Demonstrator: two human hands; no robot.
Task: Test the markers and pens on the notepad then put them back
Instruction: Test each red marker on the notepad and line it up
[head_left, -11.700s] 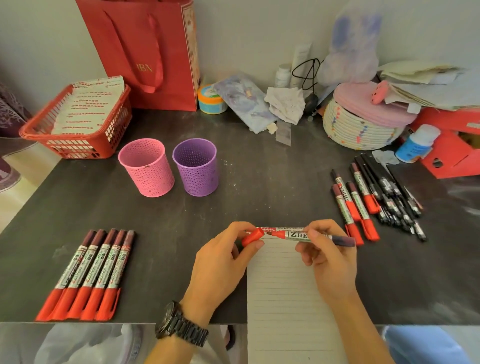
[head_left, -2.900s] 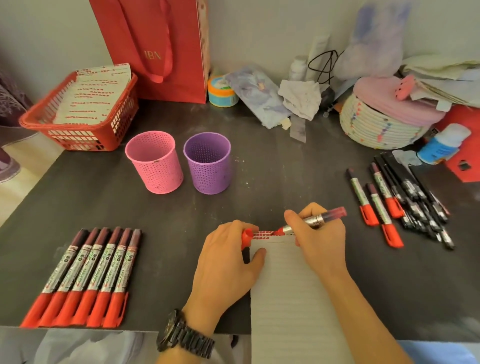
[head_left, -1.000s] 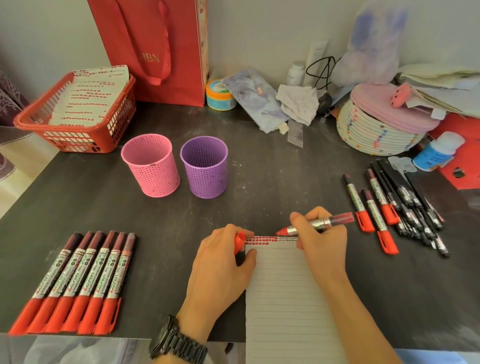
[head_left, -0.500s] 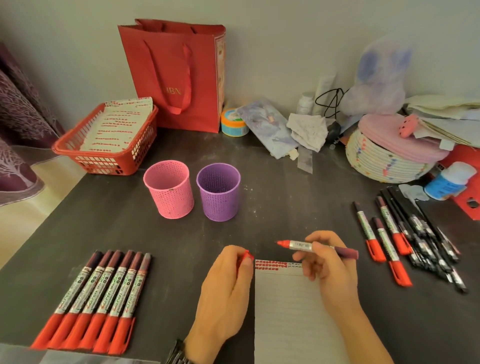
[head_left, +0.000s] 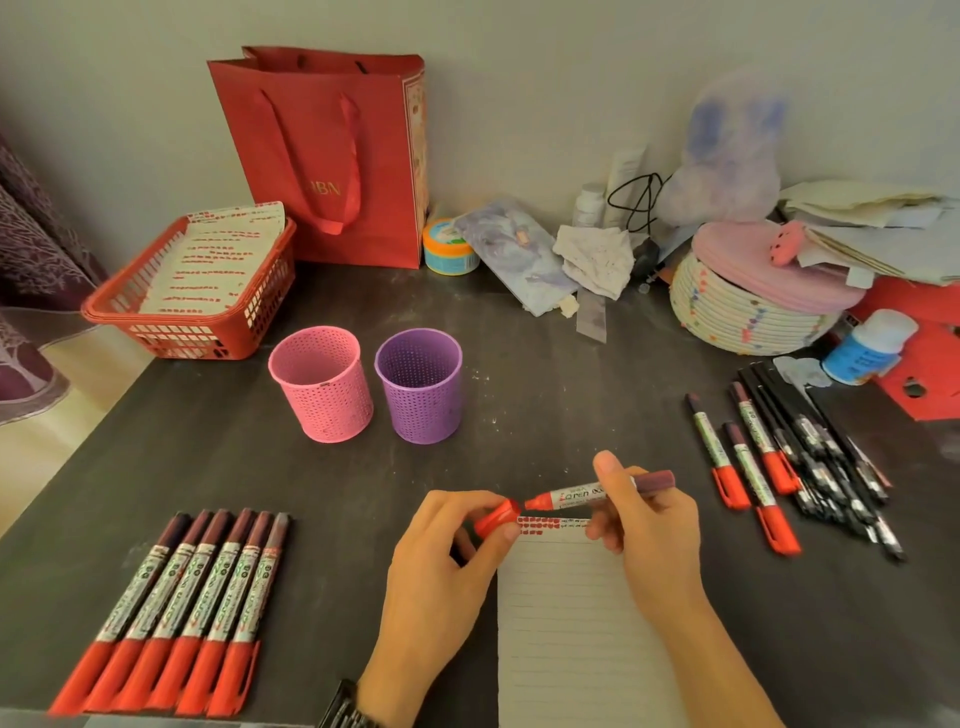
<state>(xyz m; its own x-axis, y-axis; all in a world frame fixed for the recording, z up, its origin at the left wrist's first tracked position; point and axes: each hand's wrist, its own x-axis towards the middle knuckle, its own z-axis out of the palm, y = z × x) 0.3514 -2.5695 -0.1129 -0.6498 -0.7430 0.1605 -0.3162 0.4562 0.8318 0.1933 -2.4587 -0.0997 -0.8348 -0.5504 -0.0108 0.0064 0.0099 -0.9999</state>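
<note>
A lined notepad (head_left: 571, 623) lies at the table's near edge, with a row of red marks (head_left: 540, 524) along its top. My right hand (head_left: 649, 525) holds a red marker (head_left: 587, 492) level above that edge, tip pointing left. My left hand (head_left: 441, 566) pinches the red cap (head_left: 497, 518), its mouth just short of the tip. Several capped red markers (head_left: 182, 608) lie in a row at the near left. Three more red markers (head_left: 748, 467) and several black pens (head_left: 826, 457) lie at the right.
A pink mesh cup (head_left: 321, 382) and a purple mesh cup (head_left: 420, 384) stand mid-table. A red basket (head_left: 197, 327) with paper sits at the far left, a red gift bag (head_left: 332, 156) behind it. A woven lidded basket (head_left: 753, 306) and a blue bottle (head_left: 865, 348) crowd the far right.
My right hand lifted the marker off the pad's top edge and turned it level. My left hand left the pad and brought the cap up to the tip.
</note>
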